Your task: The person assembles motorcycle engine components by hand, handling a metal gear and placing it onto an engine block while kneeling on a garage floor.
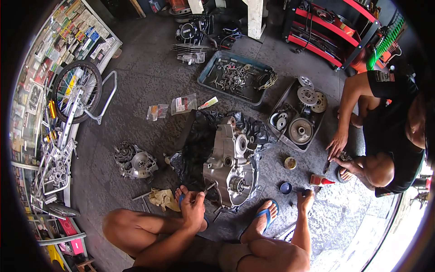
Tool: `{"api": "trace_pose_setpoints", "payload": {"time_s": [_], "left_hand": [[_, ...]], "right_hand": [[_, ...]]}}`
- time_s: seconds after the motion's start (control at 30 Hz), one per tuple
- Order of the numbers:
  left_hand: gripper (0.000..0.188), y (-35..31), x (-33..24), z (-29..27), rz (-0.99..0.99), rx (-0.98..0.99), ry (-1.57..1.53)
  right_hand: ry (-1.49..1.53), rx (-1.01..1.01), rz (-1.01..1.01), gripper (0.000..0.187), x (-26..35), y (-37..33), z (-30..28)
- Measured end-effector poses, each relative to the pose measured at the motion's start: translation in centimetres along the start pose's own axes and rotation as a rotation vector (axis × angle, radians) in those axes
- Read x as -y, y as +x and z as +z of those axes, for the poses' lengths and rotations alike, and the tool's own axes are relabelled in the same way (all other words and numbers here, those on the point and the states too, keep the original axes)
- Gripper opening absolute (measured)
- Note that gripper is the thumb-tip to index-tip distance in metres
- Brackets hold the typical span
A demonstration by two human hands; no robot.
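Observation:
A grey metal engine case (231,167) stands on black plastic sheeting in front of me. My left hand (194,211) is closed in a pinch around a slim metal bolt (209,187), whose tip is at the case's lower left edge. Lower and to the right, my right hand (305,201) is held closed; a dark bit shows at its fingertips, too small to name. Just left of that hand lies a round blue container (285,187), with a small tin (290,163) of amber-coloured content beyond it. A red and white bottle (320,180) lies to its right.
Another person (389,136) crouches at the right, hands near a small dark part. Beyond the case are a teal tray (213,88) of bolts and a grey bin (277,136) of gears. A smaller engine part (138,162) and crumpled cloth (164,199) lie left.

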State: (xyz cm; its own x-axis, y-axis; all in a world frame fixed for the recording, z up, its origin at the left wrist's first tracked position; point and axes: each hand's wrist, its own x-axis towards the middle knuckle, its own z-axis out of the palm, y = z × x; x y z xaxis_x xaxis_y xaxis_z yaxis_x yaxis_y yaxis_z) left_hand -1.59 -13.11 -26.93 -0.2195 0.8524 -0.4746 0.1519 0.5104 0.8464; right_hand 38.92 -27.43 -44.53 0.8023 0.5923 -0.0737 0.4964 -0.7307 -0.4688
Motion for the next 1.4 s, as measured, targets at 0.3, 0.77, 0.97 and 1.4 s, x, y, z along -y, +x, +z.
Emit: {"api": "trace_pose_setpoints", "payload": {"time_s": [0.3,0.77,0.97,1.4], "left_hand": [[0.019,0.0,0.5,-0.2,-0.020,-0.007,0.020],[0.015,-0.2,0.5,-0.2,-0.037,0.033,-0.024],[0.017,-0.3,0.3,0.3,-0.054,0.031,-0.088],[0.022,0.0,1.2,-0.4,-0.068,0.009,-0.018]], "right_hand": [[0.661,0.537,-0.185,0.055,18.6,-4.3,-6.6],[0.374,0.807,-0.576,0.073,28.8,-6.4,-7.4],[0.409,0.776,-0.581,0.070,28.7,-6.6,-6.2],[0.449,0.724,-0.522,0.064,26.5,-5.5,-10.7]]}}
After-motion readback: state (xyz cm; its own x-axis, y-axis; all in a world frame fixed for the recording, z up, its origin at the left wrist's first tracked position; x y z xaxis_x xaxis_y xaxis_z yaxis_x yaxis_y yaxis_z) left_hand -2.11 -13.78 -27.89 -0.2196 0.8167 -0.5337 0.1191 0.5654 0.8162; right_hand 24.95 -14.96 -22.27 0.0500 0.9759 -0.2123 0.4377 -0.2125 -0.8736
